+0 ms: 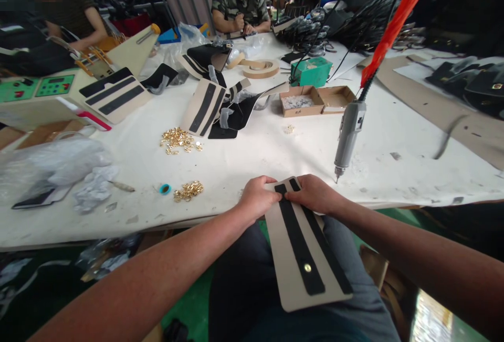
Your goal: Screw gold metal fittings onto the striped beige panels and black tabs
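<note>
A beige panel (291, 263) with two black stripes and a small gold stud slopes from the table edge down over my lap. My left hand (258, 198) grips its upper left corner with the fingers curled shut. My right hand (315, 193) is closed on the upper right corner beside it. A grey electric screwdriver (348, 135) hangs tip down from an orange cord, just above and right of my right hand.
Two piles of gold fittings (179, 140) (189, 190) and a blue ring (165, 189) lie on the white table (255, 153). Further back are striped panels (205, 106), cardboard boxes (301, 102), a green box (313, 72) and crumpled plastic (59, 166). Two people sit across the table.
</note>
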A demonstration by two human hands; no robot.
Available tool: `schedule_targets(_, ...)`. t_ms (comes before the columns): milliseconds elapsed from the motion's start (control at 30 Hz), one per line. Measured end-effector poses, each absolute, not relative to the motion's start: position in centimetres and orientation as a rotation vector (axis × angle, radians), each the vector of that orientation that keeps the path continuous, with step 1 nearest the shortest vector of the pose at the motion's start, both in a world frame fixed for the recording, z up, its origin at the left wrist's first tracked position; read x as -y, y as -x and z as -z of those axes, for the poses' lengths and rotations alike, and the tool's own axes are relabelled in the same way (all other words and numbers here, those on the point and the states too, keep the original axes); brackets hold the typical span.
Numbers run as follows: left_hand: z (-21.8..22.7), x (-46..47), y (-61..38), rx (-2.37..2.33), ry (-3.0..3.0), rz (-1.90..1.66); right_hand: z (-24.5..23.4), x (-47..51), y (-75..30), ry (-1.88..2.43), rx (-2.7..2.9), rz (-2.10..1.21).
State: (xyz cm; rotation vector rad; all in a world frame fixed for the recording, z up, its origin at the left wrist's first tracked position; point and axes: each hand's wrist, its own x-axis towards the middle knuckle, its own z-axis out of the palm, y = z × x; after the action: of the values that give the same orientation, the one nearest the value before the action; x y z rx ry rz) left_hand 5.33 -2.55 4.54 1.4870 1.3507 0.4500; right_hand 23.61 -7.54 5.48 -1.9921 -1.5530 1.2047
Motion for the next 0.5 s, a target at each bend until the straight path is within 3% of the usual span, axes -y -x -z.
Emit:
schedule_targets(267,-5.0,2.4,-5.4,-1.308,-1.626,-0.437,-5.6,7.0,-23.5,2.058,1.506,-1.245)
schedule_targets(500,-4.3,3.8,-4.0,-1.171,-2.250,-0.617,-5.8,7.0,-23.5,2.009,1.522,-1.245)
